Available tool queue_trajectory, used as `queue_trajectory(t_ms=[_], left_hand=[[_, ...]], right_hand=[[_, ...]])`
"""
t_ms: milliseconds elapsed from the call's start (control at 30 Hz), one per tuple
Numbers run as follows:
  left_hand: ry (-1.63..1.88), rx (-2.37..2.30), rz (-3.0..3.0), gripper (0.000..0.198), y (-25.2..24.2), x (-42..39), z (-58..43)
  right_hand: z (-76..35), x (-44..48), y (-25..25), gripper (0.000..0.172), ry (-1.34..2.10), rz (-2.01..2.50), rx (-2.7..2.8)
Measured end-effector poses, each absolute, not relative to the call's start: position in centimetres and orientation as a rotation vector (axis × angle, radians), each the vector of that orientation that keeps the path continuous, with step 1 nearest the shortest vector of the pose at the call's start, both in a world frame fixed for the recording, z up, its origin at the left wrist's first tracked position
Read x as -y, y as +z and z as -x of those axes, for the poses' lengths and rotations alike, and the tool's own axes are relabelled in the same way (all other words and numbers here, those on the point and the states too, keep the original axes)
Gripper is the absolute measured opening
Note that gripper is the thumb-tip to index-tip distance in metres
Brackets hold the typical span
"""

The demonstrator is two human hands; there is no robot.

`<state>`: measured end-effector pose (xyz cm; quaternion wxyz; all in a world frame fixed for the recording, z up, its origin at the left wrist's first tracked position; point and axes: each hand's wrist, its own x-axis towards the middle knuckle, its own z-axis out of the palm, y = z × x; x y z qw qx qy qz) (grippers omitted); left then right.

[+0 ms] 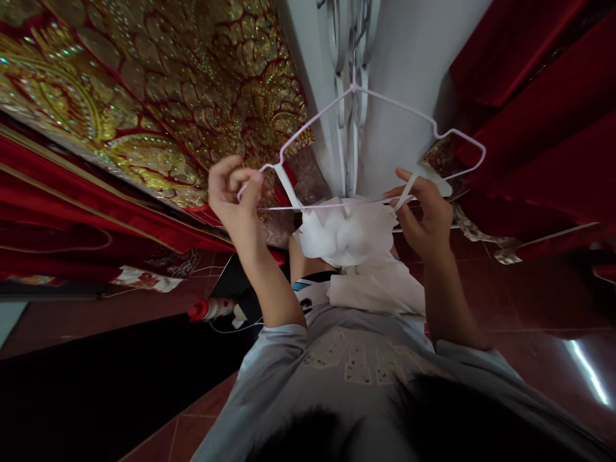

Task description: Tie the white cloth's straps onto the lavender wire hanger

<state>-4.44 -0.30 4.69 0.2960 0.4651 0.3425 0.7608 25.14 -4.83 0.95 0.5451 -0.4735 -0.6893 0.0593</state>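
A white garment (344, 234) with padded-looking cups and straps hangs above the seated person's lap, behind the lower bar of a lilac hanger (353, 88). The work appears about half done: the left strap (289, 186) loops over the hanger's left shoulder, while the right strap (409, 187) is around the person's fingers and the hanger's right shoulder notch is bare, so that side seems to be what is left. The left hand (235, 189) has its fingers and thumb clamped on the hanger's left end. The right hand (423, 208) is near the lower bar, its fingers apart under the strap; whether the thumb also pinches it, I cannot tell. Inside the hanger's frame there is open room, with a pale wall (404, 70) beyond. Both sides look tighter: gold-sequined red cloth (206, 96) stands close by the left hand, and in this view the hanger's right end overlaps dark red cloth (543, 154). Lower left, a red-capped bottle (212, 309) lies near the left forearm, with reddish floor tiles (481, 295) visible lower right.
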Motion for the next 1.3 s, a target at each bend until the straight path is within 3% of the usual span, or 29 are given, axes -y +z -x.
queue_trajectory(t_ms=[67, 200, 500, 833, 1133, 1233, 1300], left_hand=[[1.974, -0.852, -0.955, 0.041, 2.6, 0.6, 3.2], [1.715, -0.79, -0.967, 0.043, 0.4, 2.1, 0.0], [1.853, -0.773, -1.043, 0.036, 2.0, 2.7, -0.2], [1.852, -0.978, -0.956, 0.038, 2.5, 2.7, -0.7], [1.803, -0.924, -0.933, 0.036, 1.7, 2.9, -1.3], [1.793, -0.934, -0.934, 0.034, 1.3, 3.0, -1.8], [1.81, -0.921, -0.95, 0.031, 1.0, 3.0, -1.9]], right_hand=[[-25.1, 4.9, 0.9, 0.04, 0.164, 1.131, 1.608], [-25.1, 4.6, 1.3, 0.037, 0.162, 1.112, 1.674], [-33.0, 1.8, 0.4, 0.023, -0.092, 0.969, 1.068], [-29.9, 2.0, 7.2, 0.01, 0.163, 1.243, 1.647], [-26.8, 1.7, 5.5, 0.012, -0.254, 0.87, 1.268], [-25.1, 3.9, 4.3, 0.011, 0.03, 0.963, 1.522], [-24.1, 5.4, 3.1, 0.028, 0.301, 1.053, 1.782]])
